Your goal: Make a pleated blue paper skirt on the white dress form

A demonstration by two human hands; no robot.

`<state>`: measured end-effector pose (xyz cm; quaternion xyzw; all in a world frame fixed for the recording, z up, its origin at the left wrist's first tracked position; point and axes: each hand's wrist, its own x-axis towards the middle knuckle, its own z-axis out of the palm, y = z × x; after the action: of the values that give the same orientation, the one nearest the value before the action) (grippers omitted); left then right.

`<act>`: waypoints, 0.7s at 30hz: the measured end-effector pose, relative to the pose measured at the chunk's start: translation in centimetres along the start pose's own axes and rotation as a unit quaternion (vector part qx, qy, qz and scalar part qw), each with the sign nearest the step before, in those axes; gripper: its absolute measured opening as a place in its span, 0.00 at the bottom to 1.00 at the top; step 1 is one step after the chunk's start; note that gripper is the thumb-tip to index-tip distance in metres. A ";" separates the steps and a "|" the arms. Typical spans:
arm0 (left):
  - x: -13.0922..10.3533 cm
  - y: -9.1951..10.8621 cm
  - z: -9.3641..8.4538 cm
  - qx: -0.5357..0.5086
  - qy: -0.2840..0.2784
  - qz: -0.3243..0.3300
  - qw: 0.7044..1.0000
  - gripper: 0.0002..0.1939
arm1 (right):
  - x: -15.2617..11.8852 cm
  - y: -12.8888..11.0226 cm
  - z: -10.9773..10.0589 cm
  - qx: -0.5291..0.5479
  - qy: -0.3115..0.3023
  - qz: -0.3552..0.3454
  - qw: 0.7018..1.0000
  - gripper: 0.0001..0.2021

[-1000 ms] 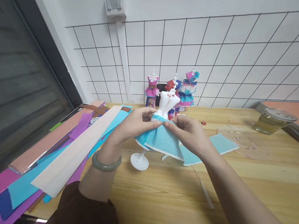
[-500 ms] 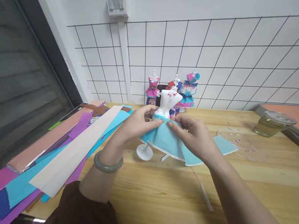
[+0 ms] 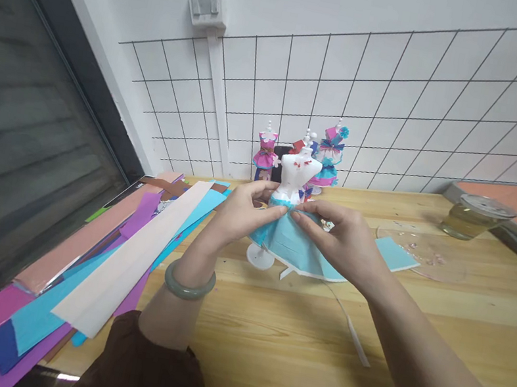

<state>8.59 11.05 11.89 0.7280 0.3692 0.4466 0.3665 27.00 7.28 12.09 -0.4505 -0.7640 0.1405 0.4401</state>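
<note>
A small white dress form (image 3: 298, 172) with red bits at its neckline stands on a round white base (image 3: 260, 257). Light blue paper (image 3: 296, 247) with a white lower edge flares like a skirt from its waist. My left hand (image 3: 247, 213) pinches the paper at the waist from the left, thumb in front, other fingers partly hidden behind. From the right, my right hand (image 3: 336, 234) pinches the same paper between thumb and forefinger. The two thumb tips nearly meet at the front of the waist.
Coloured paper strips (image 3: 138, 252) lie piled at the left. Decorated small forms (image 3: 266, 149) stand behind, near the wall grid. At the right are a clear dish (image 3: 447, 259), a lidded cup (image 3: 474, 218) and a light blue piece (image 3: 395, 254). A thin white strip (image 3: 355, 341) lies in front.
The blue paper's right part has drawn in under my right hand. The form stands slightly more upright, and its base has shifted a little right. Both hands still pinch at the waist.
</note>
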 end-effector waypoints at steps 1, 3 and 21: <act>0.0 0.0 0.0 -0.005 -0.005 -0.001 1.000 0.22 | 0.0 0.0 0.0 -0.004 0.000 0.001 1.000 0.10; -0.1 0.2 -0.1 -0.019 -0.019 -0.003 1.000 0.22 | 0.0 0.0 -0.1 -0.013 0.002 0.007 1.000 0.10; -0.2 0.4 -0.3 -0.077 -0.050 -0.006 0.996 0.26 | -0.2 0.1 -0.3 -0.039 -0.009 -0.049 0.998 0.09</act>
<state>8.33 10.78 12.26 0.7166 0.3194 0.4343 0.4426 27.30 7.12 12.14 -0.4280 -0.7943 0.0928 0.4211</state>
